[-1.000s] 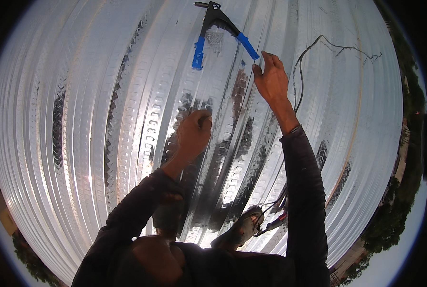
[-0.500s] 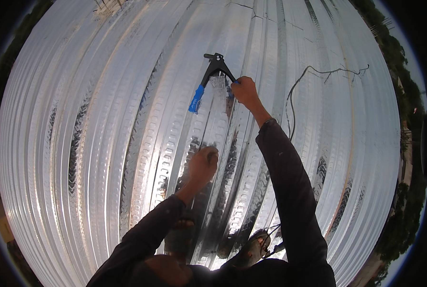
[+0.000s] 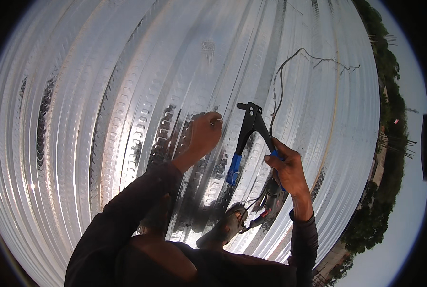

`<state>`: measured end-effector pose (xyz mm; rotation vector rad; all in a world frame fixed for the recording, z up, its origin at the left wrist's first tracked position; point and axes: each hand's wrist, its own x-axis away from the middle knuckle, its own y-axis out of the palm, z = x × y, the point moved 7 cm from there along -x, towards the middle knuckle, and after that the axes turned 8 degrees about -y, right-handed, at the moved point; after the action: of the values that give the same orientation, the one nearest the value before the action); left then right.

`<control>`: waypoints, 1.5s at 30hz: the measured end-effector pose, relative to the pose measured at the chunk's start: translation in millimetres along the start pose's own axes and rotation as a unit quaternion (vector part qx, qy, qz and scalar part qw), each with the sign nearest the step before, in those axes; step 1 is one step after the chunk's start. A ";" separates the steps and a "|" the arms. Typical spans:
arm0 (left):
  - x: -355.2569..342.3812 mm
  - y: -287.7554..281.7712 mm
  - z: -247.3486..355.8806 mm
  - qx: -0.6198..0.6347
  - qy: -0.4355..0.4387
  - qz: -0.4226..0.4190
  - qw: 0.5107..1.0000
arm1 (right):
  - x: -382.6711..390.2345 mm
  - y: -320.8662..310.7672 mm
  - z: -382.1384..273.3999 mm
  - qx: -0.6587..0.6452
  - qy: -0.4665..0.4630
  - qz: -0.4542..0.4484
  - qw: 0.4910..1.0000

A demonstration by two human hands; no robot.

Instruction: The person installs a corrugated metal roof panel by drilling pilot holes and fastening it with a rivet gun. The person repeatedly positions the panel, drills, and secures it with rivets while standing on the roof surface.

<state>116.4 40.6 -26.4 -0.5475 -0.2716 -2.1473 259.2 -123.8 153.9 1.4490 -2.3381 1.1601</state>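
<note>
My right hand (image 3: 290,168) grips a blue handle of an open hand riveter (image 3: 250,125), with black head and two spread handles. The other blue handle (image 3: 233,167) hangs free to its left. My left hand (image 3: 202,136) is closed in a pinch around a tiny light piece, too small to name, left of the riveter. Farther forward, a small pile of thin silver rivets (image 3: 207,50) lies on the ribbed metal sheet (image 3: 108,76).
A dark cable (image 3: 290,60) snakes over the sheet at right. A power tool (image 3: 266,210) with cables lies beside my shoe (image 3: 223,225). Beyond the sheet's right edge are trees (image 3: 380,210), protruding rods (image 3: 397,150) and sky.
My right hand has taken hold of the riveter and drawn it off the rivet pile, back toward me and rightward. My left hand stays closed low in the middle.
</note>
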 end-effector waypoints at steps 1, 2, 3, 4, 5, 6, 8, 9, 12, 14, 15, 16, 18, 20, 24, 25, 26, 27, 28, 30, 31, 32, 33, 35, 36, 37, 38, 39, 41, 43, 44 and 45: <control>-7.5 12.6 9.4 -0.065 0.067 0.029 0.995 | 0.8 4.0 -0.4 0.007 0.010 -0.005 1.000; -13.6 22.2 18.0 -0.129 0.133 0.056 0.981 | 0.8 8.6 -0.4 0.014 0.020 -0.012 1.000; -25.9 26.1 9.8 -0.142 0.148 0.072 0.976 | -4.8 13.8 -0.1 0.006 0.038 -0.025 0.999; -40.7 31.7 -1.0 -0.150 0.166 0.088 0.971 | -10.3 17.4 -1.5 0.002 0.056 -0.035 0.998; -50.2 35.5 -6.5 -0.162 0.185 0.102 0.964 | -16.8 20.6 -1.2 0.004 0.037 -0.038 0.999; -53.2 41.1 -8.3 -0.174 0.192 0.097 0.961 | -19.1 21.1 0.2 -0.007 0.036 -0.035 0.999; -57.8 45.6 -13.4 -0.198 0.203 0.092 0.954 | -24.1 23.0 1.7 -0.029 0.032 -0.033 0.999; -56.0 47.8 -10.1 -0.193 0.200 0.084 0.957 | -26.3 21.8 7.1 -0.007 0.033 -0.031 0.999; -53.3 51.1 -2.6 -0.185 0.190 0.070 0.962 | -33.3 20.8 21.4 0.045 0.028 -0.033 0.998; -53.4 51.1 -1.9 -0.188 0.186 0.071 0.962 | -36.3 22.1 25.1 0.057 0.031 -0.041 0.997; -54.0 50.7 -3.7 -0.188 0.188 0.073 0.961 | -37.9 23.5 26.7 0.060 0.040 -0.046 0.996; -54.4 50.3 -5.6 -0.189 0.189 0.075 0.961 | -38.5 24.4 27.1 0.062 0.062 -0.054 0.995; -54.7 49.7 -7.4 -0.192 0.192 0.077 0.959 | -40.5 26.5 28.2 0.064 0.074 -0.060 0.993; -55.0 49.6 -6.9 -0.197 0.195 0.075 0.958 | -42.0 27.7 27.2 0.065 0.051 -0.054 0.995; -54.4 50.6 -5.6 -0.188 0.219 0.082 0.954 | -40.7 26.5 22.6 0.069 0.002 -0.034 0.997; -55.4 50.7 -6.1 -0.191 0.225 0.076 0.952 | -40.8 26.4 22.4 0.062 -0.001 -0.036 0.997; -56.0 51.0 -6.8 -0.194 0.232 0.070 0.951 | -41.0 27.2 21.8 0.057 -0.004 -0.037 0.998; -56.5 51.1 -7.1 -0.195 0.229 0.071 0.951 | -40.9 27.4 20.9 0.054 -0.006 -0.036 0.998; -56.7 51.8 -7.2 -0.197 0.227 0.072 0.951 | -41.2 28.0 19.6 0.053 -0.009 -0.035 0.998; -57.0 52.3 -8.3 -0.200 0.218 0.070 0.953 | -41.3 29.0 17.9 0.050 -0.010 -0.036 0.998; -57.2 52.2 -9.1 -0.202 0.212 0.067 0.954 | -41.0 29.3 16.9 0.049 -0.007 -0.038 0.998; -57.4 52.2 -9.9 -0.203 0.205 0.063 0.955 | -40.6 29.4 15.5 0.050 -0.005 -0.041 0.998; -56.5 52.2 -9.1 -0.201 0.206 0.068 0.955 | -40.1 29.0 13.8 0.052 -0.002 -0.044 0.998; -54.8 52.0 -7.5 -0.198 0.207 0.078 0.955 | -39.8 28.1 9.7 0.061 0.001 -0.049 0.997; -55.0 51.5 -8.1 -0.196 0.207 0.077 0.955 | -39.9 28.3 7.5 0.065 0.000 -0.050 0.997; -55.2 51.0 -8.6 -0.193 0.207 0.077 0.956 | -40.0 29.3 5.4 0.069 -0.002 -0.050 0.996; -55.4 50.4 -9.1 -0.191 0.207 0.077 0.957 | -40.1 30.0 2.6 0.076 -0.001 -0.052 0.996; -55.4 50.6 -8.9 -0.193 0.209 0.078 0.956 | -40.1 30.4 0.2 0.083 -0.001 -0.053 0.995; -55.0 50.1 -8.8 -0.198 0.212 0.080 0.954 | -40.5 31.4 -7.0 0.108 -0.006 -0.062 0.992; -54.4 49.8 -9.3 -0.199 0.211 0.075 0.954 | -41.9 32.9 -14.1 0.139 -0.034 -0.072 0.987; -53.9 48.8 -9.6 -0.199 0.210 0.073 0.954 | -43.4 34.9 -17.6 0.156 -0.053 -0.078 0.983; -49.5 43.1 -11.2 -0.184 0.215 0.122 0.951 | -48.0 38.8 -15.2 0.166 -0.068 -0.079 0.981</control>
<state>173.6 46.0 -60.0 -0.2849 0.4254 -2.0175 248.6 -71.1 120.0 1.8382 -2.1357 1.5033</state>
